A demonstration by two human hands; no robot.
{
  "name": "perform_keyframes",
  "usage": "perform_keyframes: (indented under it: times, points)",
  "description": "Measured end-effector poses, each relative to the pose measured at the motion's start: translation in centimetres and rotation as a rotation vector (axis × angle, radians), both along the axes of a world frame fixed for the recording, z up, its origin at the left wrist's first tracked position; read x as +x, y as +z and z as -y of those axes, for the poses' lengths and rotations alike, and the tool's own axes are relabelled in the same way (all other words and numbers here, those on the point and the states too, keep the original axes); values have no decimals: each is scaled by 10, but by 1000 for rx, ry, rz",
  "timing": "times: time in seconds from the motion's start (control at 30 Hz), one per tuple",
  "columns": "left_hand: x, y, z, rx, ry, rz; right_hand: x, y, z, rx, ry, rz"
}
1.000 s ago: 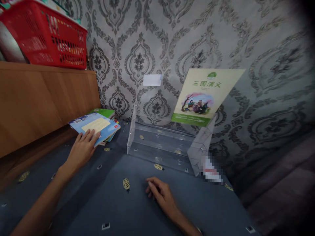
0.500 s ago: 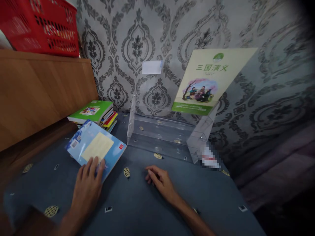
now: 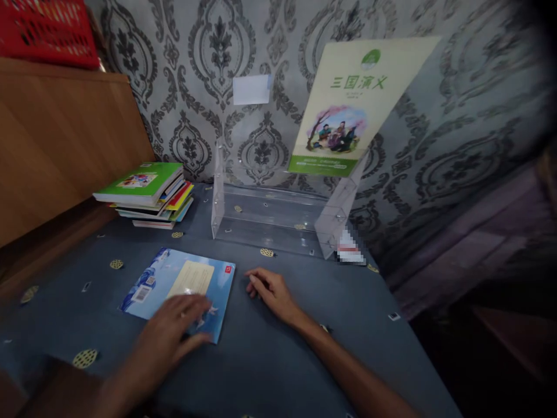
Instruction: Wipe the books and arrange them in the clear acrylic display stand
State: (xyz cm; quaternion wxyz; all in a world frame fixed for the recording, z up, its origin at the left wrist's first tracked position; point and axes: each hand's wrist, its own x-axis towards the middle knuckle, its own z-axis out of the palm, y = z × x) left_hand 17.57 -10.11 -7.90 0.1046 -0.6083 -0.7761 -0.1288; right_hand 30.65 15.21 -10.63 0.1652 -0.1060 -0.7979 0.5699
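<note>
A blue book (image 3: 169, 270) with a pale yellow panel and a barcode lies flat on the tablecloth. Over its lower edge is my left hand (image 3: 178, 325), slightly blurred, with the thumb and fingers apart and nothing gripped. My right hand (image 3: 272, 293) rests on the cloth just right of the book, its fingers loosely curled together around nothing. Beyond the hands stands a clear plastic book rack (image 3: 270, 220). A pale green book (image 3: 365, 98) with an illustrated cover stands tilted at the rack's right end.
Several books lie in a stack (image 3: 139, 180) at the left, a green one on top. A red basket (image 3: 47, 35) sits on the wooden cabinet (image 3: 65, 116). The patterned wall is behind the rack. A pixelated white item (image 3: 350, 249) lies beside the rack's right side.
The blue book, raised and tilted under my left hand before, now lies flat on the table. My left hand has spread its fingers off it. The camera view has shifted.
</note>
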Motion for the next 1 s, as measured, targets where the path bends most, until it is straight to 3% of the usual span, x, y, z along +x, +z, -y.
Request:
perform_keyframes:
  times: [0.03, 0.13, 0.23, 0.37, 0.5, 0.67, 0.77, 0.87, 1.0]
  points:
    - [-15, 0, 4, 19, 83, -12, 0, -1, 0, 8, 1, -5]
    - [-57, -4, 17, -25, 558, -44, 2, -1, 1, 58, 5, -21]
    - [-77, -14, 23, -64, 650, 41, 4, 3, 3, 171, -3, -26]
    - [-64, -21, 12, -41, 575, 25, 6, 6, 2, 381, -143, -161]
    - [-29, -13, -20, -77, 461, -2, 8, 8, 0, 546, -191, -288]
    - [16, 9, -61, -264, 312, -49, 13, 24, 13, 808, -26, -227]
    - [28, 15, -76, -302, 230, -131, 14, 31, 27, 877, 102, -131]
    - [27, 8, -84, -251, 138, -192, 12, 26, 36, 891, 145, -39]
    - [17, -14, -91, -198, -22, -114, 12, 12, 38, 877, 126, 45]
